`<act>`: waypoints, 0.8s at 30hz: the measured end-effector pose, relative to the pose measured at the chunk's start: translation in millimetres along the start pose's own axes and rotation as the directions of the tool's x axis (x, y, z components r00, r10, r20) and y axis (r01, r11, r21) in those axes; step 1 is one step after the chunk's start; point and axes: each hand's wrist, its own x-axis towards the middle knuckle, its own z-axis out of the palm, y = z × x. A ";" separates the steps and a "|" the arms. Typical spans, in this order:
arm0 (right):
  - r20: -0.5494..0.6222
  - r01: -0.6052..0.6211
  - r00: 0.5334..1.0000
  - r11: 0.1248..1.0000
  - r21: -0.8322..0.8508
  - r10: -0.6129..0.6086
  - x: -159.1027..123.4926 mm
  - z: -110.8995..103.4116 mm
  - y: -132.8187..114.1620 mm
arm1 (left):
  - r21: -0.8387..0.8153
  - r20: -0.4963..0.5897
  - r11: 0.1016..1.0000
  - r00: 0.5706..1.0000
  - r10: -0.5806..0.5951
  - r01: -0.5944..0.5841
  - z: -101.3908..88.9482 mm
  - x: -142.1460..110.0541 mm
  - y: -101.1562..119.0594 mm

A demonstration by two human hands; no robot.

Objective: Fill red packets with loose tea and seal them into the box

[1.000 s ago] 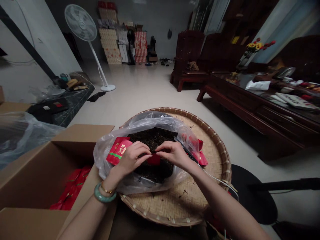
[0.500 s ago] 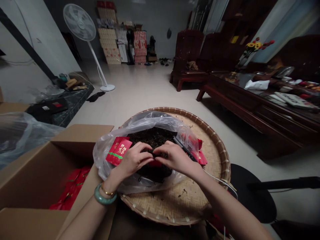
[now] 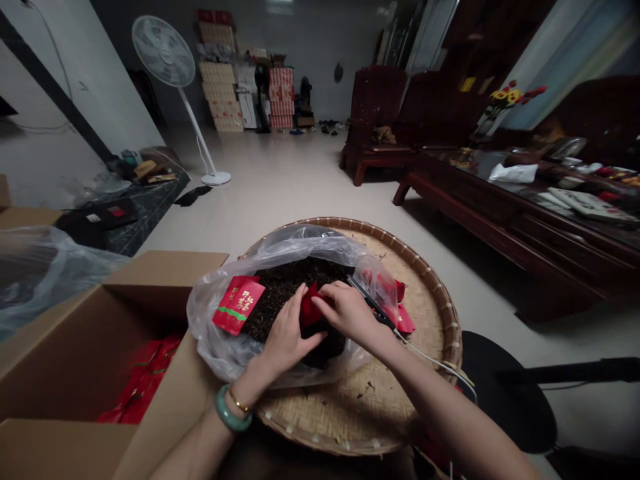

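Observation:
My right hand (image 3: 347, 312) pinches a small red packet (image 3: 311, 305) between thumb and fingers, above a heap of dark loose tea leaves (image 3: 280, 280). My left hand (image 3: 287, 337) has its fingers stretched along the packet's left side, the thumb spread away. The leaves lie in a clear plastic bag (image 3: 213, 353) with its mouth wide open. Flat red packets (image 3: 240, 303) with gold characters and a green band rest on the left of the heap. A thin dark device (image 3: 370, 298) with a white cable lies to the right, partly behind my right hand.
The bag sits on a round woven bamboo tray (image 3: 370, 420). An open cardboard box (image 3: 60, 360) holding red packets (image 3: 145, 380) stands at the left. More red packets (image 3: 403, 317) lie right of the bag. A dark wooden table (image 3: 500, 220) and a standing fan (image 3: 165, 57) are farther off.
My hands were pinched together over the packet's top. The left has moved down and opened, fingers now along the packet's side; the red packet shows more upright, held by the right hand.

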 end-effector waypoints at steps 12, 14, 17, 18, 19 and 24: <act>0.046 0.105 0.992 0.974 0.201 -0.117 3.6 -29.6 9.1 | -0.594 0.384 0.597 0.842 -0.379 0.539 -4.0 2.5 19.7; 0.076 0.084 0.992 0.966 0.246 -0.105 5.9 -23.8 12.9 | -0.580 0.397 0.581 0.821 -0.409 0.570 -3.0 0.5 19.7; 0.099 0.091 0.988 0.965 0.246 -0.119 7.5 -14.8 14.3 | -0.472 0.336 0.702 0.845 -0.417 0.534 0.8 -2.7 13.4; 0.103 0.103 0.986 0.968 0.228 -0.129 7.2 -12.2 13.8 | -0.410 0.283 0.763 0.865 -0.413 0.499 2.1 -3.7 10.3; 0.104 0.120 0.984 0.972 0.203 -0.143 6.5 -9.6 13.0 | -0.339 0.215 0.825 0.891 -0.401 0.453 3.1 -4.6 7.0; 0.112 0.279 0.956 0.958 -0.066 -0.271 -2.9 8.2 6.5 | 0.065 -0.124 0.998 0.992 0.012 -0.004 -1.2 -8.2 -4.1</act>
